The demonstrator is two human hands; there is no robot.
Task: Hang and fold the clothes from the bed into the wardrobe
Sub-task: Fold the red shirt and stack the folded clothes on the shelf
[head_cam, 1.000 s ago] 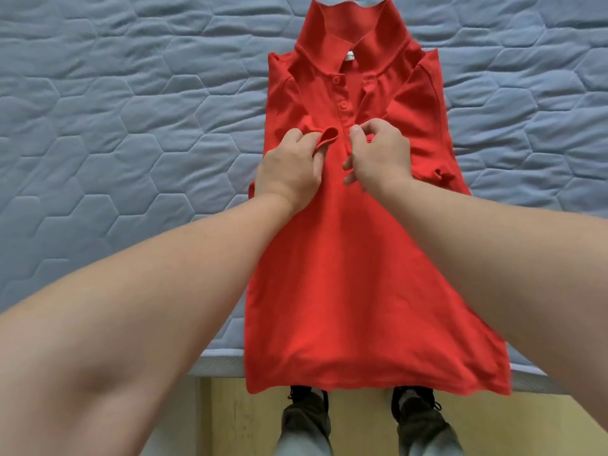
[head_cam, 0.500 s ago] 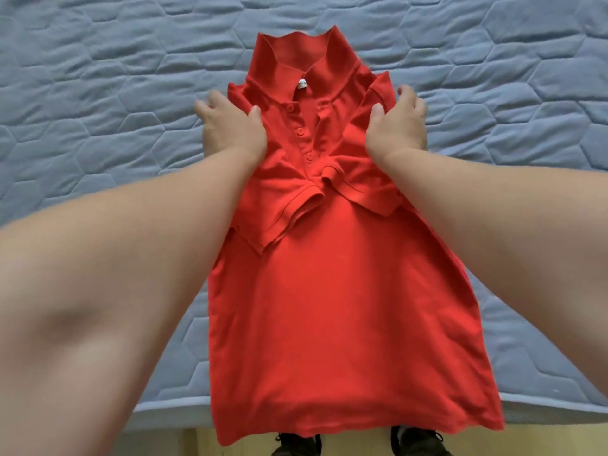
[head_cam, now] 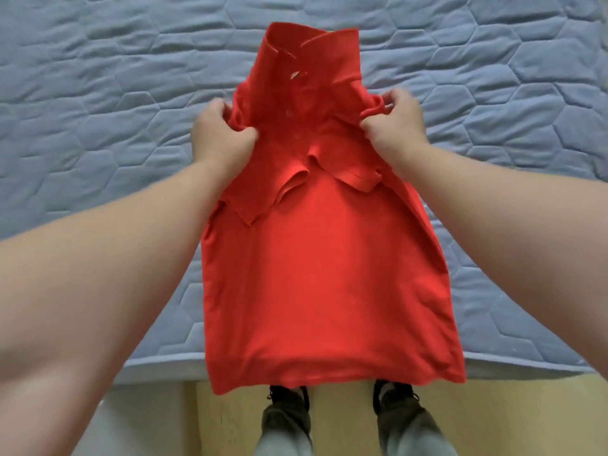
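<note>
Fingers of my left hand (head_cam: 223, 136) curl round one bunched shoulder of the red polo shirt (head_cam: 329, 284), and my right hand (head_cam: 393, 123) grips the other. Its sleeves are folded inward. Half a second ago both palms lay flat there. The shirt lies on the quilted blue mattress (head_cam: 98, 110), its hem overhanging the yellowish floor (head_cam: 493, 419).
</note>
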